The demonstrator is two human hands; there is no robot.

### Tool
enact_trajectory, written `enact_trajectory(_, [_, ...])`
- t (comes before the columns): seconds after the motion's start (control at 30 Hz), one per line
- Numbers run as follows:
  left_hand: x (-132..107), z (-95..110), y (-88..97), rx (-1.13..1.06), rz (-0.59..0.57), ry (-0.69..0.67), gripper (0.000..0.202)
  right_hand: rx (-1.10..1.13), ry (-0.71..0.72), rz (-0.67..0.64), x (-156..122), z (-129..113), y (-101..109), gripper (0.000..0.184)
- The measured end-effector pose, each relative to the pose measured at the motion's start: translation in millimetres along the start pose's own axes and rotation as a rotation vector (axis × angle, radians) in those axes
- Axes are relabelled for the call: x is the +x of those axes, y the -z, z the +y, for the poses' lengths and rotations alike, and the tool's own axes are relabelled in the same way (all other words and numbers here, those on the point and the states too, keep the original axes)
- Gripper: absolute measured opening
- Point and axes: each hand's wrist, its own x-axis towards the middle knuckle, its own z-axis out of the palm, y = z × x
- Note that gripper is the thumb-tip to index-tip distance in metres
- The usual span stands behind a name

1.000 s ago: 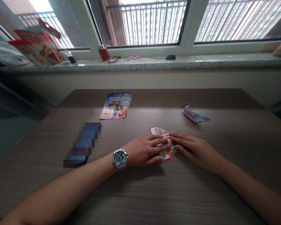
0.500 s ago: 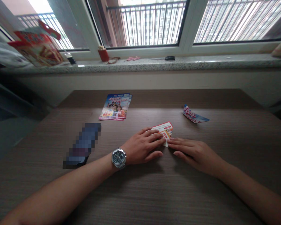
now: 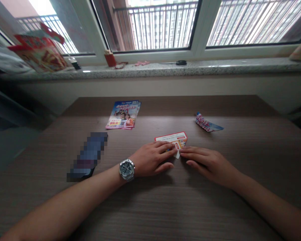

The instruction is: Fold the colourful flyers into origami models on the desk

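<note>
A small folded leaflet, white with a red border and colourful print, lies on the brown wooden table just beyond my fingertips. My left hand, a metal watch on its wrist, lies flat with its fingers stretched onto the leaflet's near left edge. My right hand rests flat beside it, fingertips pressing the leaflet's near right corner. Both hands have their fingers extended and hold nothing.
A stack of colourful flyers lies further back on the left. A folded blue-and-red paper piece sits at the right. A dark pixelated object lies left of my left arm. The stone windowsill carries a red box, scissors and a snack bag.
The leaflet has turned and opened out: from a narrow shape under both hands it now lies wider, further from me. My hands slid back to its near edge.
</note>
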Motion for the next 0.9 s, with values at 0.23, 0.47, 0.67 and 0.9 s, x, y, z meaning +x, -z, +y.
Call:
enact_trajectory(0.23, [1.6,0.7,-0.8,-0.036,-0.02,-0.095,0.054,-0.051,-0.055,0.153,3.5,10.6,-2.5,0.028])
enact_trajectory(0.47, [2.8,7.6,2.3,-0.067,-0.053,-0.135,0.054,-0.14,-0.15,0.221,4.3,19.7,-9.9,0.026])
enact_trajectory(0.67, [3.4,8.5,1.3,-0.074,-0.044,-0.12,0.052,-0.154,-0.188,0.215,4.9,19.6,-11.0,0.031])
enact_trajectory(0.9, [5.6,8.0,2.3,0.006,0.08,0.026,0.044,-0.165,-0.19,0.161,3.7,21.5,-12.4,0.038])
